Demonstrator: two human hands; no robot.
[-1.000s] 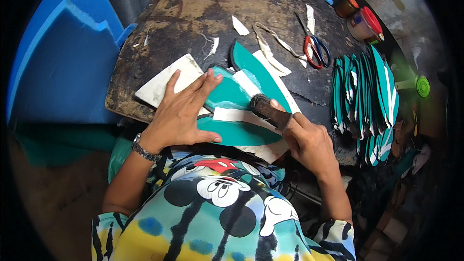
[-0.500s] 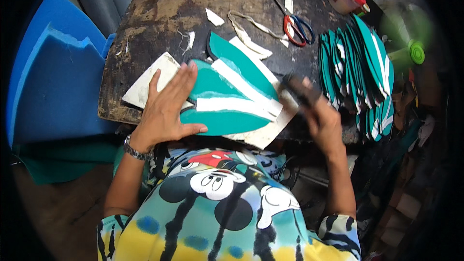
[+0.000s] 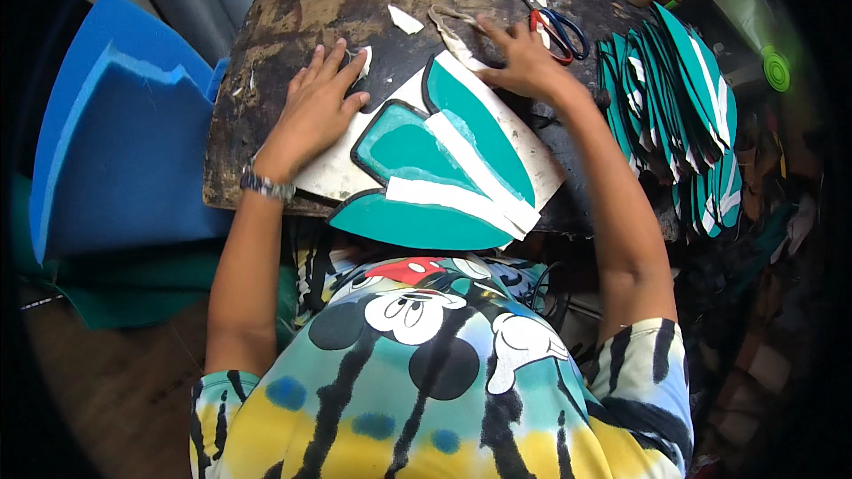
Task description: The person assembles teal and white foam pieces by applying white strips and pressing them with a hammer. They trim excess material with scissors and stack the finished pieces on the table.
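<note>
Teal-and-white cut foam pieces point(image 3: 444, 168) lie fanned at the near edge of a dark, worn tabletop point(image 3: 293, 0), pinned by the left hand point(image 3: 315, 106), spread flat. The right hand point(image 3: 524, 58), fingers splayed and holding nothing, presses their top corner beside red-handled scissors point(image 3: 555, 27); a stack of matching teal pieces point(image 3: 674, 106) stands to the right.

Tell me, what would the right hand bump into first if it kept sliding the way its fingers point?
Probably the scissors: the right hand points up the table, fingertips nearly touching them.

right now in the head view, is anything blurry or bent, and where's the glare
Head view: fisheye bends the worktable edge and darkens the rim; the green disc at upper right is soft and washed out; both hands, left hand and right hand, and the teal and white piece look sharp; no strong glare, light is even.
</note>
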